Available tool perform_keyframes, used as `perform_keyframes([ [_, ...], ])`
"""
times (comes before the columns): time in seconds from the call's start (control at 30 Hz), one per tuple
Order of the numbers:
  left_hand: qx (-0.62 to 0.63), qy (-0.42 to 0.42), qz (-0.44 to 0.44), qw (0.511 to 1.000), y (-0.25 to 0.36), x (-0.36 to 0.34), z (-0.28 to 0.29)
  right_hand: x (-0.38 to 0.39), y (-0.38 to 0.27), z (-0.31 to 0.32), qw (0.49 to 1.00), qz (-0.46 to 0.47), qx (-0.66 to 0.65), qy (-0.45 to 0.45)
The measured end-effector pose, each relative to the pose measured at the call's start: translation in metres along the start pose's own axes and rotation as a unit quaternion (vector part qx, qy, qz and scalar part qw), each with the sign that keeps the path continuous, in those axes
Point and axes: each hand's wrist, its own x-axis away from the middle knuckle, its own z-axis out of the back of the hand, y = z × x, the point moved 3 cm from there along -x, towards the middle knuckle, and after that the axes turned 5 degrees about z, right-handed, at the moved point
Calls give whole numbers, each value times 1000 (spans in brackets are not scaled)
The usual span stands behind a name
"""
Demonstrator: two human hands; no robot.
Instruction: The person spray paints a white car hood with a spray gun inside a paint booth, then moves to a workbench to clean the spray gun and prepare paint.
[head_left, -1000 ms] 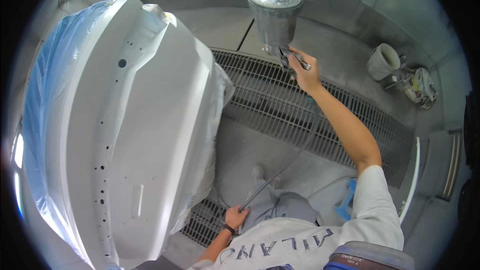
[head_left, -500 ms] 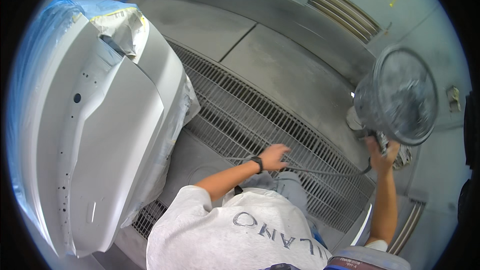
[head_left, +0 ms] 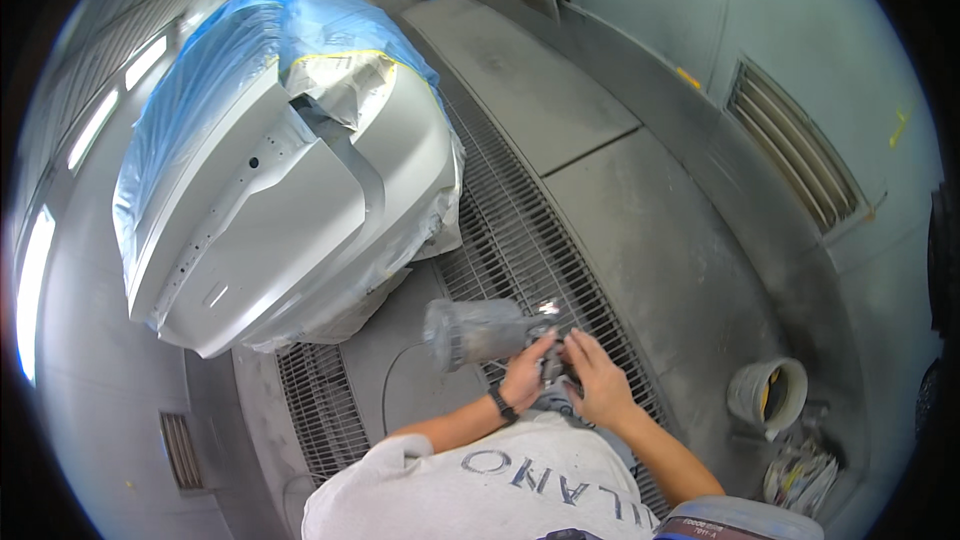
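Gripping the spray gun (head_left: pixel 490 332) together now, left hand (head_left: pixel 527 376) and right hand (head_left: pixel 597 386) have closed fingers; earlier they were apart; gun lowered

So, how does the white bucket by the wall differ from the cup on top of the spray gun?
The white bucket stands upright on the floor, open at the top, with no hand near it. The spray gun cup is closed, tipped on its side, and held up in front of the person, whose left hand and right hand are on the gun below it. The bucket looks pale; the cup looks grey. Both are round containers.
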Motion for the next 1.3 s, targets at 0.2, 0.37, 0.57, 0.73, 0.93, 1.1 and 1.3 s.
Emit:
perform_keyframes([
  [0.2, 75, 97, -36, 992, 26, 7, 1, 11, 70, 28, 985, 26, 26, -169],
  [0.37, 141, 110, -67, 982, 24, -31, -22, -25, 144, 37, 983, 100, 7, -153],
  [0.57, 197, 33, 50, 979, 12, -130, -76, -55, 220, 98, 985, 74, 30, -150],
  [0.73, 180, 45, 33, 982, 25, -171, -119, -94, 266, 132, 984, 32, 11, -176],
  [0.93, 157, 173, -97, 968, 61, -207, -109, -136, 384, 161, 977, -6, -50, -205],
  [1.1, 132, 352, -144, 915, 40, -216, -87, -190, 496, 184, 983, -15, -80, -166],
  [1.3, -65, 552, 21, 831, -78, -193, -70, -244, 611, 183, 987, -26, -12, -160],
])
